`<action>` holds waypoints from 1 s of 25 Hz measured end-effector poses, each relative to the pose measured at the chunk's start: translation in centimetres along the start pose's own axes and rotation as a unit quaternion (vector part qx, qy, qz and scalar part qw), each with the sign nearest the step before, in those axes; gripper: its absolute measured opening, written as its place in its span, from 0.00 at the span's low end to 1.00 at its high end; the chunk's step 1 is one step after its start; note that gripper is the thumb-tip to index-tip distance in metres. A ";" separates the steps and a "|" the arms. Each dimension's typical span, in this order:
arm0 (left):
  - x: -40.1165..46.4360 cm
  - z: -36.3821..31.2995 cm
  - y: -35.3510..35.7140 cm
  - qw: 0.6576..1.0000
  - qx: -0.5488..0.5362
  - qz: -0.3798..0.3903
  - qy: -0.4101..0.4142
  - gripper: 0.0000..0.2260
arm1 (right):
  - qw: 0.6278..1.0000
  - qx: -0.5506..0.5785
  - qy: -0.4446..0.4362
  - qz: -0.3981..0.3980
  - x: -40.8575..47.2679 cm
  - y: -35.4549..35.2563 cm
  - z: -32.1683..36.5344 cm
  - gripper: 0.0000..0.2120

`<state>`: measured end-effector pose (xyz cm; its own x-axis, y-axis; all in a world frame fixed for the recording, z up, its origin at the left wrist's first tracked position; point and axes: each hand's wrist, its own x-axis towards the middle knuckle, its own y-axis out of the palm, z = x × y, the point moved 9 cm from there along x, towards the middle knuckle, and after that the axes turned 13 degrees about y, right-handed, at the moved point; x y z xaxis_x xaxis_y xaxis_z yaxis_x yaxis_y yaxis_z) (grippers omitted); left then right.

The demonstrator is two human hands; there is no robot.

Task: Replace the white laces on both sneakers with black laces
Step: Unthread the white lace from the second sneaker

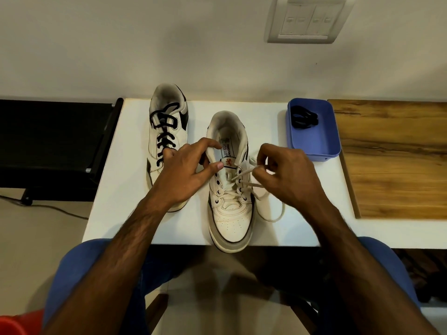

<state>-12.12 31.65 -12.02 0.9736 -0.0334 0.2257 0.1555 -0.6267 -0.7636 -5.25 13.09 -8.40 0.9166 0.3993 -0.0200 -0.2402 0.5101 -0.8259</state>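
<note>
Unlacing: the near sneaker [229, 189] is sitting toe toward the person on the white table [116, 189], its toe cap reaching just past the near edge; the white lace [244, 182] is still threading the lower eyelets while the upper ones are standing bare.
Right hand: the right hand [285, 175] is curling its fingers and pinching a strand of the white lace beside the sneaker's upper eyelets, drawing it out to the right.
Loose lace: a slack loop of the same lace is lying on the table just right of the sneaker, below the right hand.
Left hand: the left hand [186, 172] is gripping the near sneaker's collar and tongue, fingers curling over the rim and the thumb pressing against the tongue's edge.
Far sneaker: the second sneaker [167, 131] is lying to the left and farther back, partly hidden by the left hand, and is already wearing black laces [163, 131].
Blue tray: a blue tray [314, 143] is standing at the table's back right, well apart from the sneakers, holding a bundled black lace [303, 118] in its far end.
Surroundings: a wooden surface [396, 155] is adjoining the table on the right, a black stand [53, 141] is sitting to the left, and a switch plate [307, 20] is hanging on the wall above.
</note>
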 end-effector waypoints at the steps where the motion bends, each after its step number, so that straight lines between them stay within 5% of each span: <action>1: 0.0 0.0 0.0 1.000 0.008 0.003 0.002 0.20 | 1.000 0.013 0.018 -0.014 0.4 -0.7 -1.0 0.07; 6: 0.4 -1.8 -0.5 0.986 0.162 -0.017 0.043 0.19 | 0.996 -0.043 0.064 0.047 0.7 -0.4 -4.1 0.05; 11: 0.1 -4.1 1.6 0.977 0.171 0.037 0.117 0.10 | 0.972 -0.178 0.096 0.116 0.7 1.4 -5.9 0.12; 16: 0.1 -4.6 2.8 0.979 0.155 0.054 0.119 0.08 | 0.993 -0.012 0.113 0.042 1.1 2.0 -1.6 0.29; 25: 0.4 -4.6 2.0 0.987 0.138 -0.019 0.082 0.04 | 0.983 0.095 0.146 0.048 1.6 3.3 -1.8 0.17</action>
<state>-12.17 26.81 -10.67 0.9296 -0.1543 0.3346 0.2524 -0.3950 -0.8833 -4.04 14.06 -12.22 0.9325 0.2314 -0.2774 -0.3609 0.6252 -0.6920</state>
